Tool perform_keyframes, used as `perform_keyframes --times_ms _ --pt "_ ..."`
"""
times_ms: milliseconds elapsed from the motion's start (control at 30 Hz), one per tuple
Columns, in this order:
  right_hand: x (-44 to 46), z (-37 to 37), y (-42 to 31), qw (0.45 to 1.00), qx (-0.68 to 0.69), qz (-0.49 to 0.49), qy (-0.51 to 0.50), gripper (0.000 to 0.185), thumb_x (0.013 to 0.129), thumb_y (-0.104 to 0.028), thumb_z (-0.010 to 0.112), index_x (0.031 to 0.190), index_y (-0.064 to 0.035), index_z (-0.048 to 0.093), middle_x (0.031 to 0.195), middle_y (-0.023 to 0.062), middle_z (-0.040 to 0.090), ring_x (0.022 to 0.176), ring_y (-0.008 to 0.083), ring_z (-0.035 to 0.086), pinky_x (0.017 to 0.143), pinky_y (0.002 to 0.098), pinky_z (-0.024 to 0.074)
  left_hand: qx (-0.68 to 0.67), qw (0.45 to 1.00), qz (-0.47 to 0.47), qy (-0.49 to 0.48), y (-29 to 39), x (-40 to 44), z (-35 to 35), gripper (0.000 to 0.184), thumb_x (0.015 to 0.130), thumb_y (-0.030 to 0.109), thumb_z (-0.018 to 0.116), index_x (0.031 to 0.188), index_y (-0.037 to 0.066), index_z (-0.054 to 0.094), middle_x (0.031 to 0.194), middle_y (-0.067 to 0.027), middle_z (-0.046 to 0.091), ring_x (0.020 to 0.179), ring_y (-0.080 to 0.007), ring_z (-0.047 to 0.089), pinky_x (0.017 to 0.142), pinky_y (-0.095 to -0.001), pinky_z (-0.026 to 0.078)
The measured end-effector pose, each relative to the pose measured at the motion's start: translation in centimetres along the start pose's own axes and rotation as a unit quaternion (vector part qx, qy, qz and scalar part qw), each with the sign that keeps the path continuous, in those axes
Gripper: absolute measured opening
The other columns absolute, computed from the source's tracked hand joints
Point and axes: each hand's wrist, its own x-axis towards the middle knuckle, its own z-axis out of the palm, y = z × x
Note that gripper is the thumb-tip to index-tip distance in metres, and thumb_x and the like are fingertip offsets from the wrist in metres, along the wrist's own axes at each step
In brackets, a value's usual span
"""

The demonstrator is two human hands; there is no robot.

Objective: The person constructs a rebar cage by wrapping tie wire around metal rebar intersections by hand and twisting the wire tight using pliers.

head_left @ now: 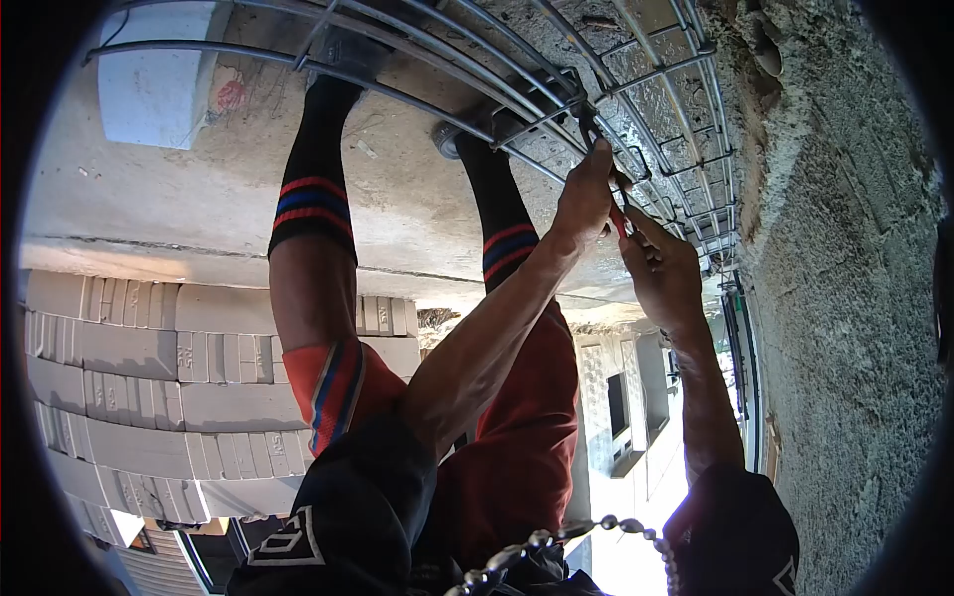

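A long cage of metal bars (661, 74) runs across the top and down the right side. My left hand (584, 199) is closed around the dark upper part of a hand tool (620, 219) with a red handle. The tool's dark end reaches a crossing of the bars. Just below and to the right, my right hand (664, 273) has its fingers wrapped round the red handle. My fingers partly hide the tool, and its jaws are too small to make out.
My legs and shoes (449, 139) are close to the cage. A rough grey wall (845, 298) rises at the right. Stacked pale blocks (129, 363) stand at the left, and a white block (154, 94) lies at the upper left on the concrete floor (179, 199).
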Motion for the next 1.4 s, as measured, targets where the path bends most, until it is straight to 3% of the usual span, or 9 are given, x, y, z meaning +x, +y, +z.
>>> perform_keyframes --times_ms 133,267,600,700,900,1100,1200,1300,1400 --pt "-0.5 0.2 -0.3 0.999 0.027 -0.008 0.035 0.028 0.09 -0.013 0.052 0.114 -0.0005 0.058 0.066 0.0036 0.055 0.054 0.0068 0.048 0.05 0.0244 0.0428 0.126 0.975 0.171 0.059 -0.3 0.5 0.9 0.078 0.086 0.04 0.05 0.14 -0.003 0.013 0.086 -0.0242 0.059 0.077 -0.0347 0.059 0.074 -0.0403 0.045" --pt "-0.8 0.4 -0.5 0.958 0.254 0.134 0.002 0.029 0.093 -0.019 0.048 0.111 0.0013 0.058 0.063 -0.0018 0.048 0.053 0.0043 0.044 0.048 0.0215 0.0423 0.137 0.966 0.202 0.088 -0.4 0.4 1.8 0.089 0.073 0.01 0.049 0.142 0.002 -0.006 0.11 -0.0223 0.048 0.075 -0.0205 0.055 0.075 -0.0301 0.046" --pt "0.2 -1.0 -1.5 0.961 0.188 0.201 -0.028 0.029 0.092 -0.026 0.051 0.087 0.0003 0.06 0.064 0.0038 0.059 0.057 0.0093 0.056 0.052 0.0237 0.0449 0.223 0.964 0.139 0.033 1.4 -0.2 1.2 0.094 0.072 0.012 0.052 0.133 -0.011 -0.015 0.095 -0.0333 0.052 0.074 -0.0338 0.057 0.067 -0.0365 0.047" --pt "0.5 -0.4 -1.3 0.997 -0.04 0.028 0.063 0.028 0.094 -0.024 0.046 0.107 -0.0022 0.056 0.077 0.0075 0.062 0.06 0.0116 0.059 0.055 0.024 0.0466 0.32 0.934 0.145 0.064 2.3 -0.2 1.9 0.088 0.08 0.02 0.052 0.123 -0.023 -0.012 0.086 -0.0386 0.054 0.082 -0.0438 0.06 0.072 -0.0408 0.048" --pt "1.5 -1.5 -2.9 0.918 0.161 0.351 -0.091 0.044 0.095 -0.038 0.034 0.116 -0.0032 0.051 0.08 0.0119 0.062 0.061 0.017 0.061 0.057 0.0298 0.0497 0.354 0.93 0.078 0.062 3.7 -1.2 2.9 0.106 0.084 0.046 0.056 0.12 -0.028 -0.01 0.087 -0.0433 0.052 0.083 -0.0496 0.059 0.073 -0.0398 0.05" --pt "3.2 -2.5 -0.9 0.86 0.226 0.434 -0.146 0.078 0.085 -0.069 0.029 0.086 0.003 0.061 0.061 0.006 0.054 0.05 0.0142 0.052 0.046 0.0273 0.0444 0.422 0.861 0.234 0.16 -2.2 1.3 2.0 0.051 0.088 0.034 0.056 0.12 -0.004 0.043 0.078 -0.0249 0.059 0.071 -0.0326 0.065 0.061 -0.0379 0.051" --pt "3.6 -3.8 -0.2 0.771 0.359 0.483 -0.207 0.072 0.082 -0.072 0.034 0.075 -0.0045 0.058 0.057 0.001 0.048 0.044 0.0112 0.042 0.04 0.0252 0.034 0.001 0.986 0.121 0.118 1.2 -0.2 2.3 0.032 0.092 0.028 0.049 0.103 -0.002 0.051 0.079 -0.0158 0.06 0.073 -0.0303 0.065 0.059 -0.0361 0.052" --pt "3.3 -4.0 2.3 0.612 0.557 0.475 -0.299 0.065 0.081 -0.072 0.037 0.069 -0.0109 0.055 0.055 -0.0023 0.047 0.041 0.008 0.036 0.039 0.0227 0.0292 -0.333 0.936 -0.113 -0.017 2.8 0.0 3.2 0.03 0.094 0.028 0.045 0.095 0.0 0.053 0.075 -0.0113 0.059 0.071 -0.027 0.065 0.058 -0.0361 0.053" --pt "2.8 -3.6 2.2 0.753 0.445 0.435 -0.213 0.056 0.087 -0.06 0.04 0.087 -0.0064 0.058 0.062 0.002 0.052 0.043 0.0134 0.046 0.039 0.0296 0.0363 -0.232 0.969 -0.079 -0.013 3.2 0.5 3.3 0.034 0.095 0.03 0.043 0.086 -0.001 0.054 0.07 -0.0108 0.058 0.067 -0.0254 0.065 0.054 -0.0378 0.054"
